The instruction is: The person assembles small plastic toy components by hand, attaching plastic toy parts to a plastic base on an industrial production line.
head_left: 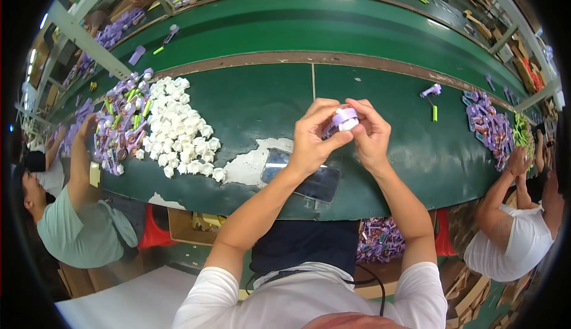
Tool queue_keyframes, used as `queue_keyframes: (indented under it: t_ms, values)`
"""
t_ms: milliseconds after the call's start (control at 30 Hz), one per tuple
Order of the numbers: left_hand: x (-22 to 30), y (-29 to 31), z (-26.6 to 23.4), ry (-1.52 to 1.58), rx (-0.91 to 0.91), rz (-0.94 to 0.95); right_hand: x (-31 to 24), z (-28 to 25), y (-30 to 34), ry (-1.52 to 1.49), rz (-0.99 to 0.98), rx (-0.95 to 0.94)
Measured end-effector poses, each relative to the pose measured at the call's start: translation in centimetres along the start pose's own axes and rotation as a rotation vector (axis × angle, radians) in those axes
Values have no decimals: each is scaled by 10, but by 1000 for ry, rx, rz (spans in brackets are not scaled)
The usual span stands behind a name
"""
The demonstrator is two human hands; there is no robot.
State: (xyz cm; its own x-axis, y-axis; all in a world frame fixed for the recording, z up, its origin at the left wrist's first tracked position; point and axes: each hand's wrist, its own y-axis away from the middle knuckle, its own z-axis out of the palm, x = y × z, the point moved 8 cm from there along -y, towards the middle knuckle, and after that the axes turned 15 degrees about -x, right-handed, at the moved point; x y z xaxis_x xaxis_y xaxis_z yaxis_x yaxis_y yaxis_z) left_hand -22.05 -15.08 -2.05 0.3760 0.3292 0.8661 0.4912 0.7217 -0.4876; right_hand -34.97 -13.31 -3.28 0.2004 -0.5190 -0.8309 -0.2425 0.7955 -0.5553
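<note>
Over the middle of the green worktable, my left hand [312, 138] and my right hand [372, 134] are closed together round a small purple and white plastic part [344, 118]. Fingers and thumbs of both hands press on it from either side, hiding much of its shape. Below my left wrist lies a dark smartphone [318, 181], flat on the table and partly covered by my forearm. To the left is a heap of white flower-shaped plastic pieces [178, 132]. Behind it spreads a pile of purple parts mixed with bright green sticks [119, 124].
A loose purple piece [430, 90] and a green stick [435, 113] lie right of my hands. Farther right is another purple pile [489, 129]. A box of purple parts [380, 240] stands below the table edge. Co-workers sit on both sides; a green conveyor belt [285, 28] runs beyond.
</note>
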Motion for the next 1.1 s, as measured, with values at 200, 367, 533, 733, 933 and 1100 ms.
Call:
queue_keyframes:
  t_ms: [200, 367, 533, 733, 933, 1100]
  values:
    - [-46, -3, 5, -108, 4, -167, 24, -27, 8, 57, 261, 154]
    - [-49, 16, -28, -393, 322, -318, 92, -66, -19, -77, 590, 219]
    - [-57, 18, -38, -384, 325, -349, 113, -155, -63, -126, 423, 463]
    - [-60, 20, -41, -350, 341, -283, 23, -209, -13, 1949, 952, 529]
    - [-53, 2, -4, -186, 208, -269, 34, -349, 88, 1708, 701, 338]
    - [-64, 10, -18, -153, 187, -359, 63, -263, 60, 1556, 410, 186]
